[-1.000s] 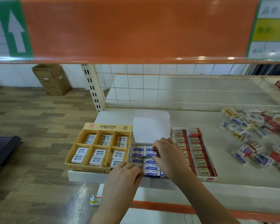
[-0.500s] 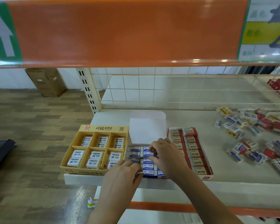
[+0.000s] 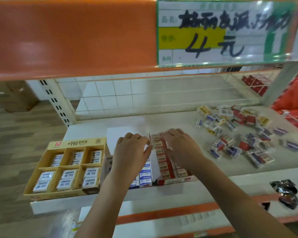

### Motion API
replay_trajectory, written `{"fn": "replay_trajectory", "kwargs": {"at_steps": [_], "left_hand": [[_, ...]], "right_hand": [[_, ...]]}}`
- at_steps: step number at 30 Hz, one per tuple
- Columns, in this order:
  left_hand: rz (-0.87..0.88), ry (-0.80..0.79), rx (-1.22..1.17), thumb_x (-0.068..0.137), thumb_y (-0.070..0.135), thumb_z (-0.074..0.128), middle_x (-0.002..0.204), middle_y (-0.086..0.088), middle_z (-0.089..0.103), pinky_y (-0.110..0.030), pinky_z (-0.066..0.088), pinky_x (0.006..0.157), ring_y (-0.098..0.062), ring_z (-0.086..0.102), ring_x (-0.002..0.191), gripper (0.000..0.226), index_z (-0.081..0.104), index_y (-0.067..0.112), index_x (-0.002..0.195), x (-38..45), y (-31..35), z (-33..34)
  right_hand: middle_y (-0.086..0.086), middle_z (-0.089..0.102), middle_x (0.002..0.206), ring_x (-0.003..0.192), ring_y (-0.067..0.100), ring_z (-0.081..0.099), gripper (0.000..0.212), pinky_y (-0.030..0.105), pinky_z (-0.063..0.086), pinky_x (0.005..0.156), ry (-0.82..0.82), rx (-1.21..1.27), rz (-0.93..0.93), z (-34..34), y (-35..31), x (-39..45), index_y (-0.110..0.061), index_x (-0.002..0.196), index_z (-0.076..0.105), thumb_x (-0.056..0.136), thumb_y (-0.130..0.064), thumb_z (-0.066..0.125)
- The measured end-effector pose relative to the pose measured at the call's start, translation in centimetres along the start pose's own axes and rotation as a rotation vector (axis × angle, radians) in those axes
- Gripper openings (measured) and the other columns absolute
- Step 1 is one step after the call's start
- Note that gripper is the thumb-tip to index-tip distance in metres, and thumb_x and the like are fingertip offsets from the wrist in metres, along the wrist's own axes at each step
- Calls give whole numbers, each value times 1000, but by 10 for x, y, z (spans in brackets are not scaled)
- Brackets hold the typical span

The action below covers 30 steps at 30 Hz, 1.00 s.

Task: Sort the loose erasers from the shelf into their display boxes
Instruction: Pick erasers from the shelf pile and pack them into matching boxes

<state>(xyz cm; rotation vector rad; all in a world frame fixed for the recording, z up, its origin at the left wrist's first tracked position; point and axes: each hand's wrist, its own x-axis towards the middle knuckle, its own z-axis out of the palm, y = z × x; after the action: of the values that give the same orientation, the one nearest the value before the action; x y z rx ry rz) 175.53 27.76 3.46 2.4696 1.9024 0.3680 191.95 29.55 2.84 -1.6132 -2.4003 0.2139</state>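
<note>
Three display boxes stand in a row at the shelf's front left. The yellow box (image 3: 76,143) holds white erasers, the middle box (image 3: 144,177) blue-and-white ones, and the red display box (image 3: 175,181) red-labelled ones. My left hand (image 3: 131,155) hovers over the middle box, and its thumb and fingers pinch the far left wall of the red box. My right hand (image 3: 181,146) lies over the red box's far rows with its fingers curled down, and what it holds is hidden. Loose erasers (image 3: 230,143) lie scattered on the shelf to the right.
The middle box's white lid flap (image 3: 115,134) stands up behind my left hand. An orange upper shelf edge (image 3: 67,36) with a price sign (image 3: 222,31) hangs overhead. A black wrapper (image 3: 286,191) lies at the front right, and an orange bag (image 3: 296,97) at the far right.
Both hands have moved up and right, from the near rows of the blue-and-white box to the far end of the red box. The view has shifted right and closer.
</note>
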Motion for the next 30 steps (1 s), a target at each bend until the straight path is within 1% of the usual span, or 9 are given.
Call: {"fn": "replay_trajectory", "kwargs": {"at_steps": [2, 4, 7, 11, 16, 20, 24, 27, 30], "left_hand": [[26, 20, 4, 98, 39, 39, 112, 6, 63, -28, 34, 89, -16, 50, 108, 32, 62, 24, 112, 13, 12, 4], [47, 26, 17, 98, 40, 38, 111, 5, 63, -29, 34, 88, -18, 50, 107, 33, 62, 23, 112, 26, 28, 8], [85, 20, 0, 97, 38, 41, 115, 4, 61, -30, 34, 91, -18, 48, 111, 31, 59, 23, 116, 44, 54, 13], [132, -4, -52, 95, 39, 45, 125, 3, 55, -32, 33, 98, -18, 43, 119, 33, 57, 23, 121, 65, 91, 25], [178, 6, -69, 94, 38, 47, 127, 2, 53, -31, 35, 97, -18, 42, 119, 34, 57, 21, 121, 81, 135, 43], [200, -23, -71, 94, 37, 47, 128, 1, 52, -32, 35, 96, -19, 42, 119, 34, 55, 22, 123, 90, 166, 57], [213, -56, -71, 94, 38, 47, 128, 1, 51, -32, 36, 96, -19, 42, 120, 35, 54, 22, 124, 96, 188, 72], [209, -70, -75, 94, 38, 47, 129, 3, 52, -31, 34, 97, -19, 40, 123, 35, 53, 24, 125, 101, 203, 81], [172, -85, -55, 93, 37, 47, 127, 2, 54, -32, 34, 97, -20, 40, 123, 33, 54, 24, 123, 106, 214, 89]], "right_hand": [[-2, 51, 127, 119, 16, 42, 33, 29, 36, 99, 14, -11, 33, -7, 18, -4, -21, 125, 51, 94, -30, 49], [-1, 50, 128, 120, 17, 42, 34, 31, 36, 100, 19, -26, 67, -15, 38, -9, -20, 125, 50, 94, -32, 49], [-1, 48, 132, 125, 18, 40, 37, 33, 35, 103, 10, -39, 133, -26, 70, -20, -21, 127, 49, 92, -32, 53], [2, 46, 134, 127, 21, 38, 39, 36, 35, 104, -7, -58, 227, -38, 111, -35, -18, 128, 47, 91, -30, 55], [3, 47, 133, 124, 22, 42, 38, 35, 39, 99, -7, -57, 342, -47, 157, -60, -17, 128, 48, 92, -29, 52], [1, 43, 139, 129, 20, 38, 43, 35, 36, 101, -25, -37, 434, -53, 185, -79, -20, 134, 44, 92, -28, 51], [1, 45, 139, 128, 20, 40, 42, 34, 35, 103, -23, -45, 447, -51, 213, -96, -20, 134, 46, 93, -30, 52], [0, 46, 138, 127, 19, 41, 43, 32, 38, 99, -23, -74, 448, -53, 232, -108, -21, 135, 45, 93, -22, 53], [0, 48, 135, 124, 20, 44, 37, 33, 42, 95, -2, -83, 469, -57, 249, -116, -21, 132, 47, 95, -23, 50]]}}
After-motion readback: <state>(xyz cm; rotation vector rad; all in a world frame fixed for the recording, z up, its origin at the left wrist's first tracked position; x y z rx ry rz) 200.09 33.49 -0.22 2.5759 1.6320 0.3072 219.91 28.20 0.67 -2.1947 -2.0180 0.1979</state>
